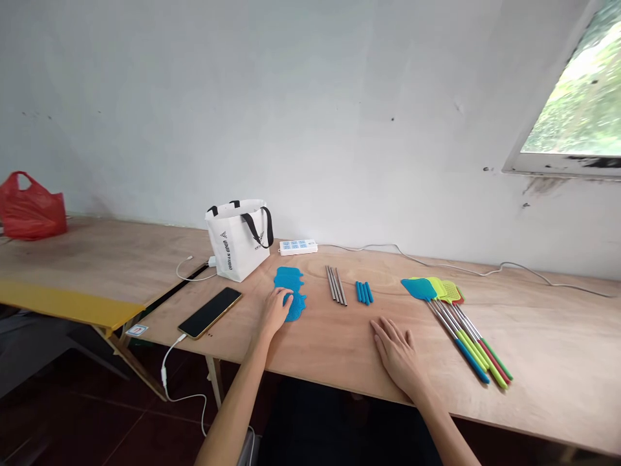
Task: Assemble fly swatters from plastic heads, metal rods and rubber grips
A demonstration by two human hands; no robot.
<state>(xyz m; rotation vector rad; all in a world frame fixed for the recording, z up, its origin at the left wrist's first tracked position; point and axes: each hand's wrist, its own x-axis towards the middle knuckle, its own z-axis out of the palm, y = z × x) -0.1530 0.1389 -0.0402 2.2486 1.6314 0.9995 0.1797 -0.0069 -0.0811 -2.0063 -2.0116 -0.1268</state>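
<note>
My left hand [276,309] is at a stack of blue fly swatter heads [290,279] that overlap one another on the table. Its fingers and thumb are closed over the left edge of the nearest head [294,313], partly hiding it. Lying palm down on the wood with fingers stretched, my right hand [395,349] holds nothing. Several thin metal tubes [336,285] are set side by side between the hands. Just beyond my right hand is a group of short blue handle grips [364,292]. To its right, assembled fly swatters [458,323] in blue, yellow-green, red and green lie fanned together.
A phone [210,312] on a white cable lies near the front left edge. Behind it stands a white bag [237,243], with a power strip [298,246] alongside. Its cord runs along the wall. A red plastic bag [33,210] rests on the far left table [97,259].
</note>
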